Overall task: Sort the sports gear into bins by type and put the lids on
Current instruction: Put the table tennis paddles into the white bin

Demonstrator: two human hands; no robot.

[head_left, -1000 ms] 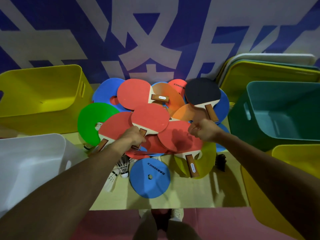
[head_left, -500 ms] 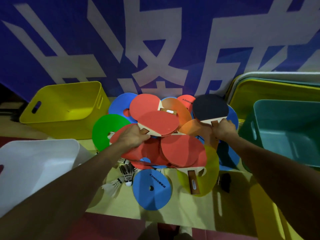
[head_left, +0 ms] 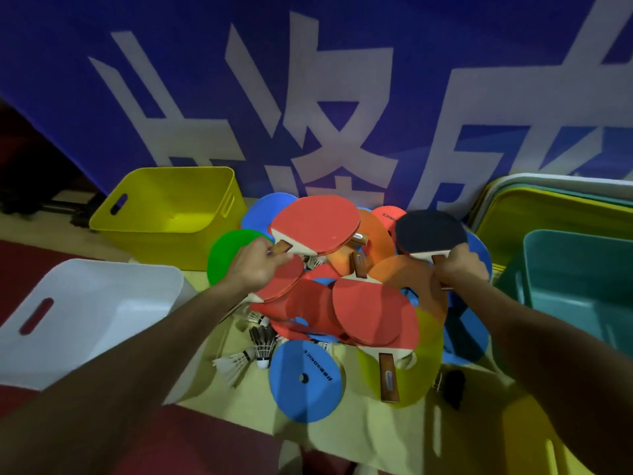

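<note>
Hands on the gear heap (head_left: 342, 303): our left hand (head_left: 260, 265) curls round the handle of the red paddle (head_left: 315, 224) at the heap's back left, our right hand (head_left: 462, 269) round that of the black paddle (head_left: 430, 231) at its back right; we should lift straight up, sparing the loose discs (head_left: 305, 378).

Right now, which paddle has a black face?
The paddle gripped by the right hand. Its face is black; the other paddles show red faces.
</note>
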